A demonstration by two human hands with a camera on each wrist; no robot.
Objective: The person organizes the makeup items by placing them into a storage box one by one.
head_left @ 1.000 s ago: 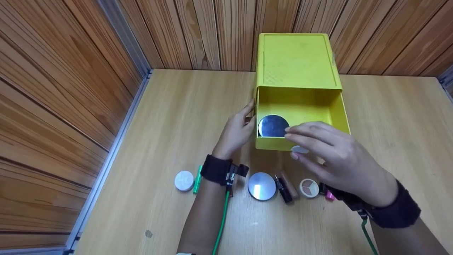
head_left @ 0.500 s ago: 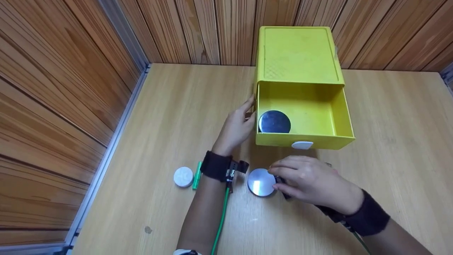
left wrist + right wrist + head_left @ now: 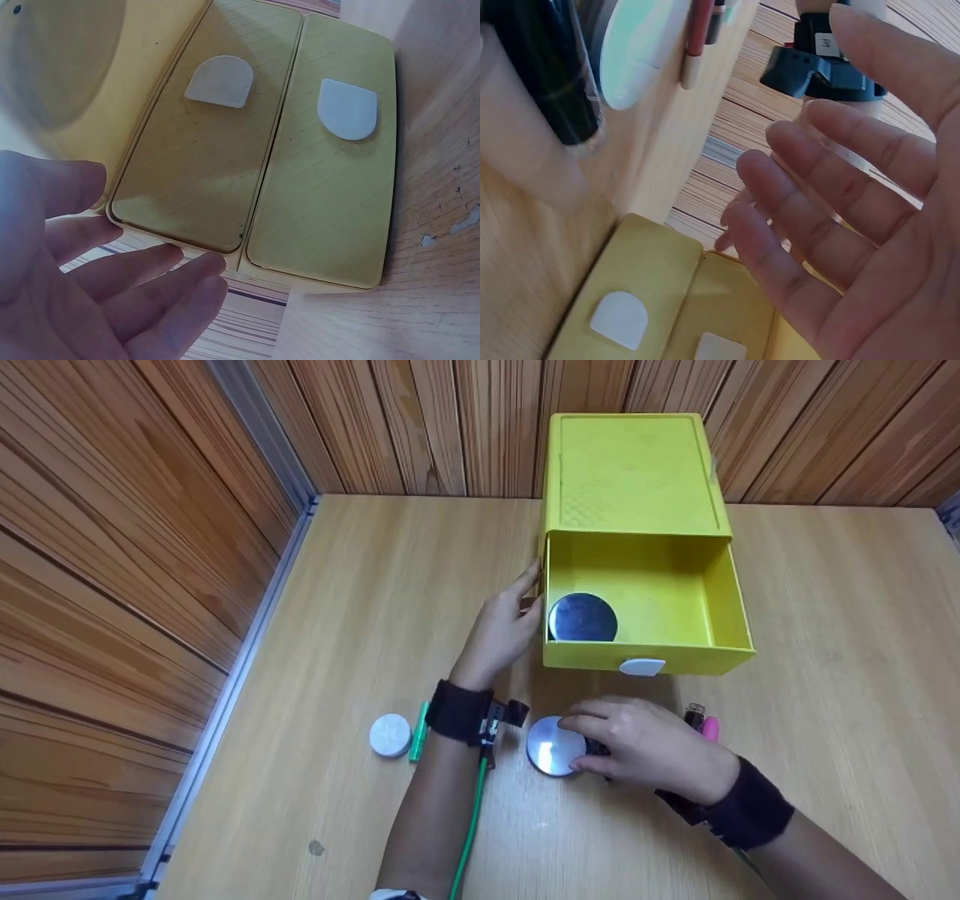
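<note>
My left hand (image 3: 499,630) rests against the left side of a yellow drawer box (image 3: 637,472), its fingers loosely extended in the left wrist view. A round dark, shiny disc (image 3: 583,617) lies in the front left corner of the pulled-out top drawer (image 3: 720,656). Over the table, my right hand (image 3: 649,750) has its fingertips at the right edge of a round silver compact (image 3: 553,746). In the right wrist view its fingers are relaxed with nothing between them. Beneath that hand are a black tube (image 3: 551,75) and a beige tube (image 3: 517,127).
A round white container (image 3: 390,735) and a green tube (image 3: 418,731) lie left of my left wrist. Right of my right hand are a small dark bottle (image 3: 695,715) and a pink item (image 3: 710,728). Wood-panelled walls (image 3: 405,427) edge the table.
My right hand has come down from the open drawer's front to the compact on the table. The dark disc stays in the drawer, and my left hand keeps its place on the box.
</note>
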